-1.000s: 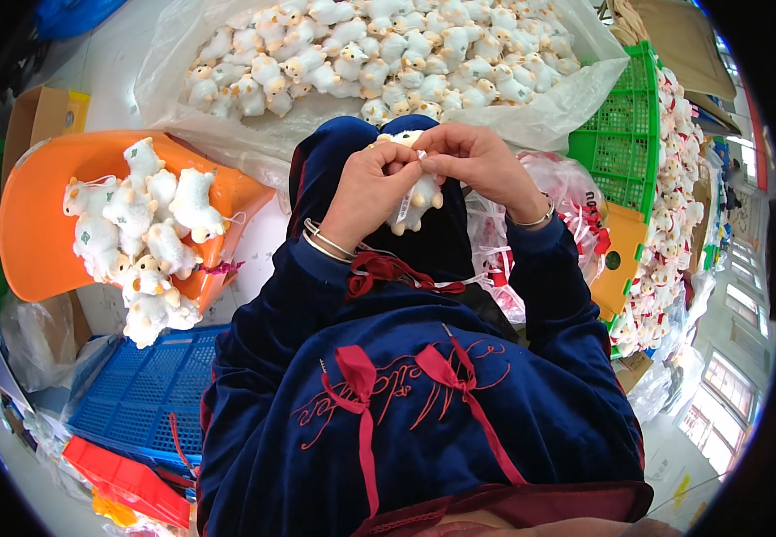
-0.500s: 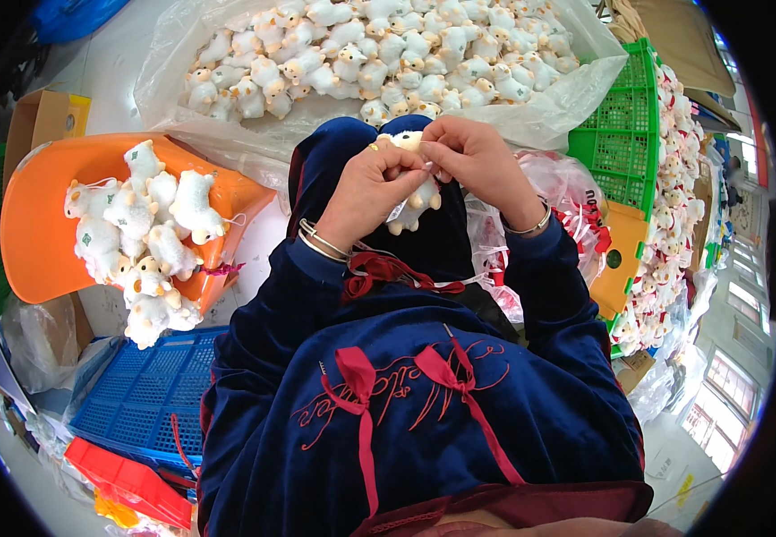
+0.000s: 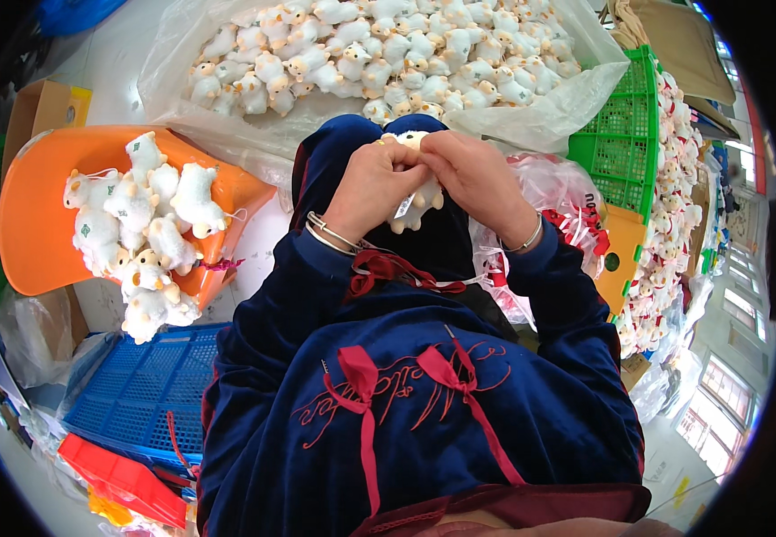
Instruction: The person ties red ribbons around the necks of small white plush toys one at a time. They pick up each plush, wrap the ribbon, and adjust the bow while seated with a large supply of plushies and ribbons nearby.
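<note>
My left hand (image 3: 372, 186) and my right hand (image 3: 475, 180) meet above my lap, both closed on one small white plush sheep (image 3: 418, 199). Its legs hang below my fingers; its head peeks out above them. My fingertips pinch together at the toy's top. Thin bangles circle both wrists. I wear a dark blue velvet top with red bows, and red ribbon (image 3: 392, 267) lies across my lap just under the toy.
A large clear plastic sheet (image 3: 531, 121) ahead holds several white plush sheep (image 3: 379, 49). An orange chair (image 3: 34, 215) at left carries more sheep. A green crate (image 3: 628, 134) and a bag of red ribbons (image 3: 576, 224) stand at right. Blue (image 3: 142, 389) and red (image 3: 124, 479) crates lie lower left.
Both hands stayed on the toy. It was shifted slightly up between the fingers, and the fingertips now close together over its top.
</note>
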`<state>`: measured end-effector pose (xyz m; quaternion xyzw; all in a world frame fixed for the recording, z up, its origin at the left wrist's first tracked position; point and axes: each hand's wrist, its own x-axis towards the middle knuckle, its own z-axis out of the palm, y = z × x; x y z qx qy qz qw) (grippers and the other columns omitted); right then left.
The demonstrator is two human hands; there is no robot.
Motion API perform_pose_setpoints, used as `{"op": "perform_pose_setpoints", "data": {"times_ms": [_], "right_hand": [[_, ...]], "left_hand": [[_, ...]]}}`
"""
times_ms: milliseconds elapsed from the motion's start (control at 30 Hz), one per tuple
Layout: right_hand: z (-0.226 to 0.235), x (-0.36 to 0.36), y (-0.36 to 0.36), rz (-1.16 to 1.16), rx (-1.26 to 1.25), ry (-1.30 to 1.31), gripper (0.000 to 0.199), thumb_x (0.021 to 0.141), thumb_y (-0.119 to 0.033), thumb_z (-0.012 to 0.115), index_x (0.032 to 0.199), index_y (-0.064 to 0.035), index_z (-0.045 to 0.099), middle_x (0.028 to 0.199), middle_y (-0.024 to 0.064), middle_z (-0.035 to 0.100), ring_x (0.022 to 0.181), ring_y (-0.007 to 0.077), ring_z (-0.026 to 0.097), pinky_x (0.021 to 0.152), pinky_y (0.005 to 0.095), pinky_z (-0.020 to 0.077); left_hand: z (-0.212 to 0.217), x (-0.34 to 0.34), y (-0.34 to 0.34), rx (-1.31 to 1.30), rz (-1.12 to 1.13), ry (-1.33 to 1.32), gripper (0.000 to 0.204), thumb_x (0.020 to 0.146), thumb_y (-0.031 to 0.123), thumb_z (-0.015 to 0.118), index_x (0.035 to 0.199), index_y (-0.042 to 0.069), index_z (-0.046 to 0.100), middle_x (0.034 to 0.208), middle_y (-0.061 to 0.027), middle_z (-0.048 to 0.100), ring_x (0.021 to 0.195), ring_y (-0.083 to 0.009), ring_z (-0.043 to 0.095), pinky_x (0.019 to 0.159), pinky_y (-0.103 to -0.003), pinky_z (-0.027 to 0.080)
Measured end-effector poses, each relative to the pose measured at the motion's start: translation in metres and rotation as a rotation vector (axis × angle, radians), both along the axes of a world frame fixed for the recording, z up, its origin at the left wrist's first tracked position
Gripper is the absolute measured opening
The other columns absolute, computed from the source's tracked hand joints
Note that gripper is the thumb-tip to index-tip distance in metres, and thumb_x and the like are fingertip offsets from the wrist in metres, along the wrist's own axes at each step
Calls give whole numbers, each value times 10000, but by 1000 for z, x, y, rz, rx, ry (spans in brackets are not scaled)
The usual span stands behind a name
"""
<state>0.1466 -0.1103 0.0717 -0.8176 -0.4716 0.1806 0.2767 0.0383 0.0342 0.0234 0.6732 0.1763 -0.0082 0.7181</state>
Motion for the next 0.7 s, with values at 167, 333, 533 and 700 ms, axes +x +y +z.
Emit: {"op": "perform_pose_setpoints", "data": {"times_ms": [167,333,533,700], "right_hand": [[0,2,-2,10,29,-3,90,975,-153,608,980,-64,600,905,157,632,867,399,631,717,459,501],[2,-2,5,-22,-28,-23,99,981,-156,595,977,-57,590,914,171,632,867,424,624,714,476,498],[-16,11,-2,-44,134,322,65,966,-97,645,981,-34,654,873,122,640,759,270,626,687,366,499],[-19,27,-12,132,165,397,58,938,-70,687,957,-15,683,862,101,650,744,214,603,691,319,488]], "left_hand": [[11,3,3,50,-25,41,223,884,194,774,937,-22,759,724,-68,611,660,-131,556,618,-297,450],[-4,6,-2,212,-2,-24,230,896,202,759,949,-21,759,757,-68,638,674,-131,577,630,-298,465],[-4,4,18,-13,-134,12,238,928,206,727,986,-23,750,803,-10,650,724,-65,567,653,-260,466],[-6,5,23,-72,-180,9,259,950,218,705,1019,-31,736,816,7,652,736,-59,562,663,-237,465]]}}
